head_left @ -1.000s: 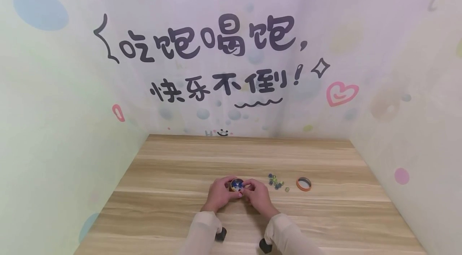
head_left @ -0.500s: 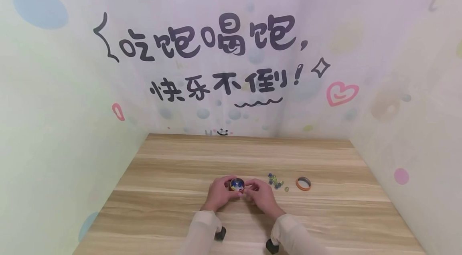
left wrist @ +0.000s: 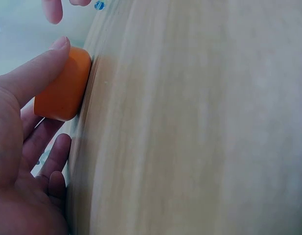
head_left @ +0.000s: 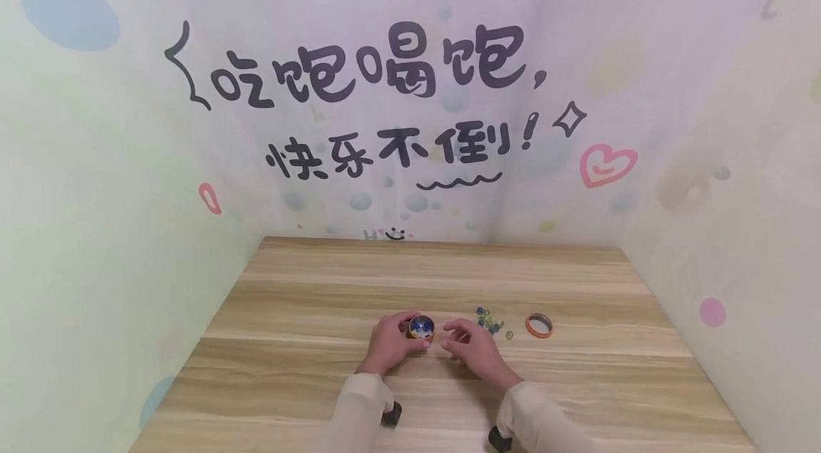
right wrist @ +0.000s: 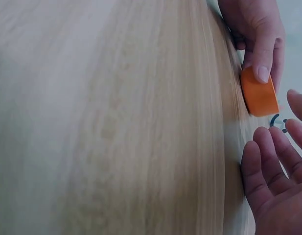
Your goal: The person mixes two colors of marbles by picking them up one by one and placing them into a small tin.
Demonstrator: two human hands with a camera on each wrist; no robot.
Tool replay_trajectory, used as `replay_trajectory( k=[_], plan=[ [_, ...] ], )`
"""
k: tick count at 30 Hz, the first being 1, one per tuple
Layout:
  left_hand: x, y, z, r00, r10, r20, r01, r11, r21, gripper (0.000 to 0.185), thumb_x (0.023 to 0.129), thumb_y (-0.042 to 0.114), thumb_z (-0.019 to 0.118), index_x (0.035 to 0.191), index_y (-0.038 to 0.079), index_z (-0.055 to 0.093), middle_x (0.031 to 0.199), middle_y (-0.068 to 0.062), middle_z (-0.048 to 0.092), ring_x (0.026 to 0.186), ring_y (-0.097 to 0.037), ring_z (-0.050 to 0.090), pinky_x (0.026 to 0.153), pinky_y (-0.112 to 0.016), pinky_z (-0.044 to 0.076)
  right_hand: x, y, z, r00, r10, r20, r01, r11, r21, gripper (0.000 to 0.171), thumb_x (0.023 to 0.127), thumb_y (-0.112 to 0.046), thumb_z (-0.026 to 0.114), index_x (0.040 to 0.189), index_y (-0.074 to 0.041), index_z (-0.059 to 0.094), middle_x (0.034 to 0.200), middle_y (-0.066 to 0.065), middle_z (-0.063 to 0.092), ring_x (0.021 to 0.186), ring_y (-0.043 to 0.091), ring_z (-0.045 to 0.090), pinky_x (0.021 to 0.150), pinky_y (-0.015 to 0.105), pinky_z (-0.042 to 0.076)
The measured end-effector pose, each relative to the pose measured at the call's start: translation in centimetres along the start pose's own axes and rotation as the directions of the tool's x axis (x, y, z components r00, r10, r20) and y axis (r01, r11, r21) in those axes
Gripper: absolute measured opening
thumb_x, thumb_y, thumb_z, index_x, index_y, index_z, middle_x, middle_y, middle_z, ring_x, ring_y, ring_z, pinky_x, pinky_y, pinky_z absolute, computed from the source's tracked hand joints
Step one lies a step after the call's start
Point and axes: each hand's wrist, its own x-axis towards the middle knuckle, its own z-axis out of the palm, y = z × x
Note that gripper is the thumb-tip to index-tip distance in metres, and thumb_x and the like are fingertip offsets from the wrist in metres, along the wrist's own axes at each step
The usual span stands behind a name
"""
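Observation:
A small round orange box (head_left: 421, 328) with blue and white beads inside stands on the wooden table (head_left: 308, 310). My left hand (head_left: 391, 340) holds it, thumb and fingers curled round its orange wall (left wrist: 65, 85) (right wrist: 258, 93). My right hand (head_left: 465, 345) hovers just right of the box with relaxed, spread fingers (right wrist: 268, 171), touching nothing. A scatter of several small blue and green beads (head_left: 490, 321) lies on the table beyond the right hand.
An orange ring-shaped lid (head_left: 539, 325) lies on the table right of the beads. Printed backdrop walls (head_left: 410, 97) close in the table at the back, left and right. Black wrist camera mounts (head_left: 393, 414) show near both sleeves.
My right hand has let go of the box's right side and drawn a little right and back, fingers opening. The left hand and the box stay put.

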Motion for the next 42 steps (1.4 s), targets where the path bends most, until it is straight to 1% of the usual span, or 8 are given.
replay_trajectory(
  k=[3,12,16,26,30,36,39,42],
  plan=[
    [0.0,0.0,0.0,1.000,-0.004,-0.002,0.004,1.000,0.001,0.061,0.068,0.032,0.089,0.123,0.017,0.067,0.116,-0.005,0.066,0.103,-0.024,0.060,0.088,-0.048,0.047,-0.2,0.0,-0.4,1.000,0.007,0.012,-0.007,1.000,-0.010,0.033,0.086,-0.020,0.075,0.114,-0.005,0.065,0.089,0.002,0.063,0.071,0.016,0.061,0.057,0.030,0.053],
    [0.1,-0.1,0.1,1.000,-0.018,-0.004,0.018,1.000,0.001,0.062,0.067,0.034,0.089,0.123,0.018,0.067,0.116,-0.005,0.066,0.103,-0.024,0.060,0.088,-0.048,0.047,-0.8,0.1,-1.7,0.998,0.012,0.063,-0.012,1.000,0.000,0.042,0.087,-0.020,0.074,0.123,-0.003,0.061,0.095,0.005,0.064,0.078,0.018,0.063,0.059,0.033,0.054],
    [0.1,-0.1,0.0,1.000,-0.024,-0.005,0.024,1.000,0.000,0.062,0.067,0.035,0.089,0.122,0.018,0.067,0.115,-0.005,0.065,0.102,-0.024,0.059,0.088,-0.048,0.047,-0.9,0.2,-2.2,0.997,0.010,0.073,-0.009,1.000,-0.010,0.042,0.088,-0.019,0.073,0.124,-0.003,0.060,0.097,0.005,0.064,0.077,0.019,0.063,0.059,0.033,0.054],
    [0.1,-0.2,0.1,1.000,-0.012,-0.011,0.012,1.000,0.003,0.060,0.068,0.035,0.089,0.122,0.019,0.068,0.114,-0.004,0.066,0.100,-0.023,0.059,0.087,-0.047,0.047,-1.4,1.1,-3.2,0.996,0.006,0.091,-0.005,1.000,-0.005,0.047,0.086,-0.021,0.074,0.127,-0.003,0.058,0.104,0.011,0.064,0.081,0.019,0.063,0.058,0.033,0.054],
    [0.0,-0.1,0.1,1.000,-0.012,-0.010,0.012,1.000,-0.002,0.059,0.069,0.034,0.089,0.121,0.018,0.068,0.113,-0.004,0.066,0.099,-0.022,0.058,0.086,-0.047,0.047,-1.5,1.5,-3.9,0.996,0.012,0.088,-0.011,1.000,-0.005,0.048,0.086,-0.021,0.074,0.128,-0.004,0.058,0.104,0.010,0.064,0.080,0.018,0.063,0.058,0.032,0.054],
    [0.0,0.0,0.1,1.000,-0.021,-0.008,0.021,1.000,-0.009,0.059,0.069,0.033,0.089,0.122,0.018,0.067,0.114,-0.005,0.065,0.100,-0.023,0.058,0.087,-0.047,0.047,-1.9,1.5,-4.7,0.997,0.002,0.073,-0.003,1.000,0.021,0.047,0.085,-0.018,0.075,0.125,0.000,0.058,0.103,0.013,0.064,0.078,0.019,0.063,0.057,0.033,0.054],
    [0.0,0.0,0.1,1.000,-0.025,-0.007,0.025,1.000,-0.009,0.058,0.069,0.033,0.089,0.121,0.018,0.067,0.114,-0.005,0.065,0.100,-0.022,0.058,0.087,-0.046,0.048,-2.2,1.4,-4.9,0.998,0.013,0.057,-0.014,1.000,0.025,0.047,0.085,-0.017,0.076,0.125,0.000,0.058,0.102,0.013,0.064,0.078,0.019,0.063,0.057,0.034,0.054],
    [0.0,-0.1,0.1,1.000,-0.029,-0.005,0.029,1.000,-0.012,0.057,0.069,0.034,0.089,0.121,0.019,0.068,0.114,-0.004,0.065,0.100,-0.022,0.058,0.087,-0.046,0.048,-2.3,1.4,-5.0,0.999,0.038,0.025,-0.039,0.999,0.021,0.046,0.084,-0.016,0.076,0.125,-0.001,0.059,0.101,0.010,0.064,0.077,0.019,0.063,0.057,0.033,0.054]
  ],
)
